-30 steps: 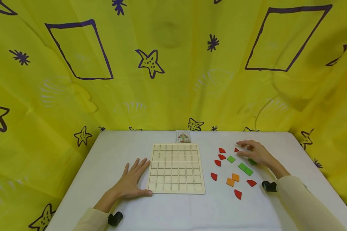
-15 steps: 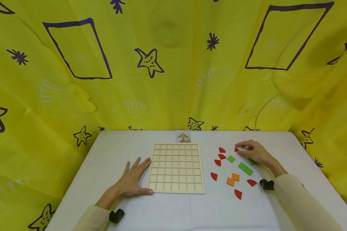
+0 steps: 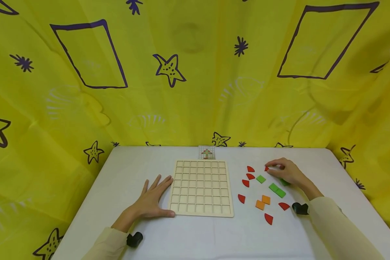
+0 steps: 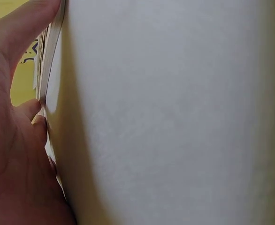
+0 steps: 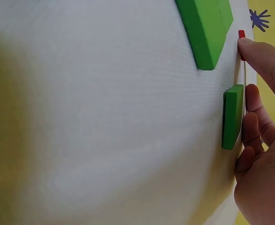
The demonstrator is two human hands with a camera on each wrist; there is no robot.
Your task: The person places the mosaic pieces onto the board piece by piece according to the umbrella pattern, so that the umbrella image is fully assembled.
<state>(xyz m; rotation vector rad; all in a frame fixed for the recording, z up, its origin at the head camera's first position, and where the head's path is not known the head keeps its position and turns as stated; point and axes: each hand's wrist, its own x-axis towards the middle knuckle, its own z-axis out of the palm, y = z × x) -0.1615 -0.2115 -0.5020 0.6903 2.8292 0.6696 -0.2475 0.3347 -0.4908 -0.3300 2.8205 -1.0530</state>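
Right of centre, the right hand (image 3: 286,171) is pinching a red piece (image 3: 266,168) in its grip. Left of centre, the left hand (image 3: 149,203) is resting, grip spread, against the left edge of the board (image 3: 201,187), while white counter (image 3: 236,171) is separating the board's right edge from other pieces (image 3: 242,198).

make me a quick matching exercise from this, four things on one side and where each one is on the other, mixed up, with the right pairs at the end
Things:
1. left hand
2. right hand
3. picture card
4. orange square tiles

Places:
A. beyond the far edge of the grid board
B. touching a red piece
C. flat on the white table, right of the board
D. against the board's left edge

Pairs: 1-D, 2-B, 3-A, 4-C
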